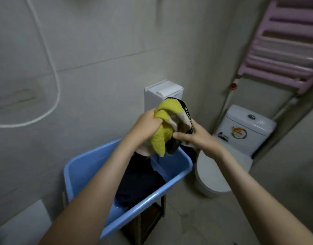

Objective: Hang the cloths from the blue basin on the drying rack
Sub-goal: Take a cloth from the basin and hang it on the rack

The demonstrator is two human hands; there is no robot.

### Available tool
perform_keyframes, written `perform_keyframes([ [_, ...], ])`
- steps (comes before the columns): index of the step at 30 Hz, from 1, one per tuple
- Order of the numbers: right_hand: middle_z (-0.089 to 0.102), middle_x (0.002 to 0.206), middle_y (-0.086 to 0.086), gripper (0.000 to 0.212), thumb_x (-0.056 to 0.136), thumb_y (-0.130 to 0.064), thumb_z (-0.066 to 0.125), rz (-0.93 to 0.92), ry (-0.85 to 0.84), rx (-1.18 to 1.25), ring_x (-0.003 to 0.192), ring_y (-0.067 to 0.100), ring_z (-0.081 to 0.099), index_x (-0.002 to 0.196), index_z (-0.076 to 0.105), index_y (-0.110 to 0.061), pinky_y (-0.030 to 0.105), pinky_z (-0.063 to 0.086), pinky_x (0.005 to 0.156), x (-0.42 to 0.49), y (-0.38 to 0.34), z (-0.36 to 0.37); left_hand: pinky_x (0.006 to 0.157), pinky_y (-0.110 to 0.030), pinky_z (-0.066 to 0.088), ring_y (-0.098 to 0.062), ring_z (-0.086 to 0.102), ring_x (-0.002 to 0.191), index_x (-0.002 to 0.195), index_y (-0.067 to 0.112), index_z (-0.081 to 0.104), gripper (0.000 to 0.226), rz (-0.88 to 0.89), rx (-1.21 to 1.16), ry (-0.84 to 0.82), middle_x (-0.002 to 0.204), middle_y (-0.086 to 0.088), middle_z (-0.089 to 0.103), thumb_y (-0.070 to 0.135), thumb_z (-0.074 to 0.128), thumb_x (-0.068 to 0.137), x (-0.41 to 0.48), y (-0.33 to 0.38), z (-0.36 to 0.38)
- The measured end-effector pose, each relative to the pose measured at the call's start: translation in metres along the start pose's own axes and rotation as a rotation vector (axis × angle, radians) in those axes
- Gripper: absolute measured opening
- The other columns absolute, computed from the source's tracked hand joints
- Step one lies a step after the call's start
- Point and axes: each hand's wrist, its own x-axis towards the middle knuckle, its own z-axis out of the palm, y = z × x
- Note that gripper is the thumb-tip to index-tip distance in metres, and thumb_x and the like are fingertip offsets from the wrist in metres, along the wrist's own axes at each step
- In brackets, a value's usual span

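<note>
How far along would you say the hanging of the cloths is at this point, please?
Nothing looks hung yet: the visible bars of the pink drying rack show no cloth. In hand: left hand and right hand grip a yellow, cream and black cloth bundle above the blue basin. Left: a dark cloth lies in the basin.

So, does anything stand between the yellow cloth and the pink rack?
Nothing visible does: left hand and right hand grip the yellow terry cloth; the pink barred rack hangs upper right, above the white toilet.
</note>
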Motion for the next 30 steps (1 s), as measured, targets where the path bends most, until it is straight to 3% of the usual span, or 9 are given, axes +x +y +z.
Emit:
perform_keyframes([
  [2, 0.068, 0.105, -0.013, 0.039, 0.079, -0.017, 0.074, 0.038, 0.097, 0.015, 0.096, 0.001, 0.064, 0.111, 0.058, -0.034, 0.02, 0.05, 0.082, -0.022, 0.006, -0.015, 0.094, -0.036, 0.049, -0.02, 0.062, 0.102, 0.092, 0.028, 0.065, 0.026, 0.053, -0.09, -0.092, 0.101, -0.001, 0.069, 0.01, 0.047, 0.088, 0.005, 0.022, 0.024],
  [6, 0.069, 0.081, -0.014, 0.024, 0.082, -0.002, 0.067, 0.049, 0.277, 0.117, 0.075, -0.003, 0.064, 0.095, 0.063, -0.021, 0.012, 0.047, 0.065, -0.067, 0.009, -0.043, 0.091, -0.038, 0.051, -0.014, 0.066, 0.095, 0.082, 0.037, 0.067, 0.029, 0.108, -0.177, -0.263, 0.091, 0.008, 0.071, 0.014, 0.051, 0.088, 0.001, 0.058, 0.072],
  [10, 0.07, 0.091, -0.001, 0.019, 0.084, -0.002, 0.065, 0.059, 0.512, 0.089, 0.084, 0.006, 0.066, 0.101, 0.066, -0.011, 0.018, 0.051, 0.074, -0.12, 0.012, -0.081, 0.085, -0.031, 0.054, -0.012, 0.066, 0.093, 0.087, 0.029, 0.065, 0.029, 0.199, -0.256, -0.43, 0.092, 0.003, 0.07, 0.004, 0.051, 0.089, -0.015, 0.094, 0.123],
  [13, 0.069, 0.077, -0.011, 0.02, 0.085, 0.001, 0.061, 0.054, 0.665, 0.091, 0.073, -0.002, 0.063, 0.09, 0.066, -0.017, 0.014, 0.048, 0.065, -0.158, 0.015, -0.105, 0.078, -0.025, 0.054, -0.005, 0.067, 0.082, 0.088, 0.022, 0.067, 0.023, 0.219, -0.293, -0.499, 0.085, 0.003, 0.07, 0.004, 0.052, 0.089, -0.024, 0.112, 0.156],
  [17, 0.067, 0.066, -0.015, 0.023, 0.084, 0.004, 0.061, 0.038, 0.805, 0.11, 0.066, -0.005, 0.06, 0.083, 0.065, -0.018, 0.012, 0.046, 0.061, -0.217, 0.017, -0.129, 0.095, -0.044, 0.051, -0.021, 0.063, 0.108, 0.118, 0.019, 0.062, 0.038, 0.231, -0.328, -0.633, 0.112, -0.007, 0.068, 0.003, 0.045, 0.088, -0.043, 0.137, 0.209],
  [22, 0.069, 0.086, -0.002, 0.019, 0.073, -0.011, 0.068, 0.074, 0.952, 0.168, 0.083, 0.008, 0.065, 0.092, 0.067, -0.015, 0.023, 0.052, 0.079, -0.315, 0.027, -0.152, 0.092, -0.035, 0.052, -0.015, 0.061, 0.11, 0.129, 0.02, 0.054, 0.04, 0.289, -0.319, -0.839, 0.119, -0.002, 0.064, 0.003, 0.045, 0.094, -0.098, 0.169, 0.292],
  [24, 0.069, 0.089, 0.001, 0.019, 0.076, -0.008, 0.069, 0.115, 1.011, 0.183, 0.085, 0.011, 0.065, 0.094, 0.067, -0.012, 0.028, 0.052, 0.082, -0.354, 0.035, -0.159, 0.095, -0.036, 0.051, -0.013, 0.061, 0.112, 0.129, 0.023, 0.054, 0.041, 0.315, -0.297, -0.914, 0.121, 0.0, 0.064, 0.004, 0.047, 0.093, -0.12, 0.177, 0.322],
  [27, 0.068, 0.09, 0.001, 0.019, 0.084, 0.003, 0.062, 0.166, 1.114, 0.186, 0.082, 0.009, 0.065, 0.099, 0.065, -0.008, 0.022, 0.052, 0.079, -0.407, 0.043, -0.168, 0.098, -0.04, 0.049, -0.014, 0.059, 0.115, 0.13, 0.026, 0.053, 0.046, 0.346, -0.286, -0.992, 0.125, 0.001, 0.062, 0.001, 0.047, 0.092, -0.15, 0.19, 0.361],
  [30, 0.069, 0.086, -0.005, 0.02, 0.084, 0.003, 0.063, 0.207, 1.215, 0.167, 0.08, 0.005, 0.065, 0.095, 0.065, -0.013, 0.018, 0.051, 0.074, -0.452, 0.05, -0.171, 0.092, -0.037, 0.053, -0.018, 0.059, 0.115, 0.134, 0.025, 0.05, 0.051, 0.368, -0.283, -1.111, 0.124, 0.0, 0.062, -0.003, 0.045, 0.092, -0.18, 0.199, 0.392],
])
